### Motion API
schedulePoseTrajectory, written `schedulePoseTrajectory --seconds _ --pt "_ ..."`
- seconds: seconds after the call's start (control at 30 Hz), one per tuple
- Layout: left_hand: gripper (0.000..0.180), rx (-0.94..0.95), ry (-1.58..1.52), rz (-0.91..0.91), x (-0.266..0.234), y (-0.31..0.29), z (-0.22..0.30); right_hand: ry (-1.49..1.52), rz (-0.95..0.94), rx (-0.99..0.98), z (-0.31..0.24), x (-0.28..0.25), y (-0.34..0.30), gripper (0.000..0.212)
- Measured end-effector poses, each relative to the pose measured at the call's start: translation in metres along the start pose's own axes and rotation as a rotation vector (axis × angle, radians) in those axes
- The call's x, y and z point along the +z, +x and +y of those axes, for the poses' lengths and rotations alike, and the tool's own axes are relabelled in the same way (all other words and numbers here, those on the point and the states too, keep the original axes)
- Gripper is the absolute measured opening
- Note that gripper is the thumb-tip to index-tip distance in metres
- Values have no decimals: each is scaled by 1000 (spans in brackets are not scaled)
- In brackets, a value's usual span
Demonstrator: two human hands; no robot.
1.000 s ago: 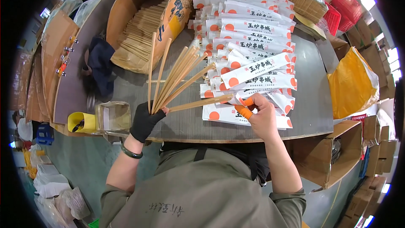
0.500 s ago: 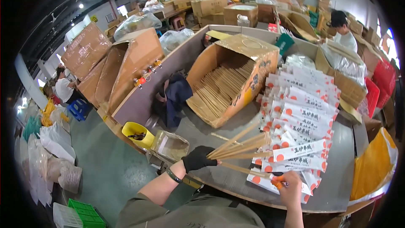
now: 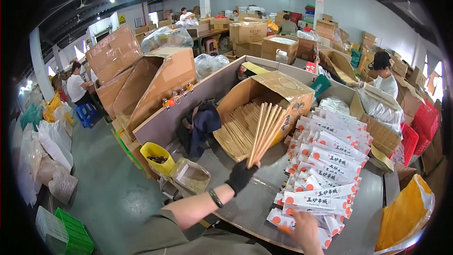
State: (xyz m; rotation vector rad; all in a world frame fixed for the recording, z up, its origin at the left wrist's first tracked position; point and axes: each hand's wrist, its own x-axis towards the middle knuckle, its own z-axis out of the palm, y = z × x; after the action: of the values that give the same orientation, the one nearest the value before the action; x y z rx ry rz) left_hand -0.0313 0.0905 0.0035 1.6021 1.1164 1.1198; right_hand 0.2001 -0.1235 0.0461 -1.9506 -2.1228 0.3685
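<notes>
My left hand [image 3: 241, 178], in a black fingerless glove, is closed around a bundle of wooden chopsticks [image 3: 265, 132] that stands up, fanning slightly. Behind the bundle, a tipped cardboard box [image 3: 295, 94] holds many more chopsticks [image 3: 236, 134] lying side by side. To the right lies a long overlapping pile of white paper chopstick sleeves [image 3: 325, 193] with orange dots. My right hand [image 3: 306, 233] is over the pile's near end, slightly blurred. Its fingers look apart, an orange cover on one of them, with nothing visible between them.
A yellow container [image 3: 158, 159] and a small clear-sided box [image 3: 189, 175] sit at the table's left edge. Dark cloth [image 3: 203, 125] lies against the low partition. A yellow bag [image 3: 408, 212] hangs at the right. Another person [image 3: 384, 78] is beyond the partition.
My left hand has lifted the chopsticks from a low, rightward slant to upright before the box. My right hand has come off the sleeve it held and drawn nearer. The view has tilted up.
</notes>
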Motion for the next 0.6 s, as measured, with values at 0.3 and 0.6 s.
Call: schedulePoseTrajectory --seconds 0.3,0.6 --pt "26 -175 -355 -44 -24 33 31 152 75 -190 20 25 2 62" --pt "26 74 -27 267 -85 177 100 142 126 -260 18 38 -5 57"
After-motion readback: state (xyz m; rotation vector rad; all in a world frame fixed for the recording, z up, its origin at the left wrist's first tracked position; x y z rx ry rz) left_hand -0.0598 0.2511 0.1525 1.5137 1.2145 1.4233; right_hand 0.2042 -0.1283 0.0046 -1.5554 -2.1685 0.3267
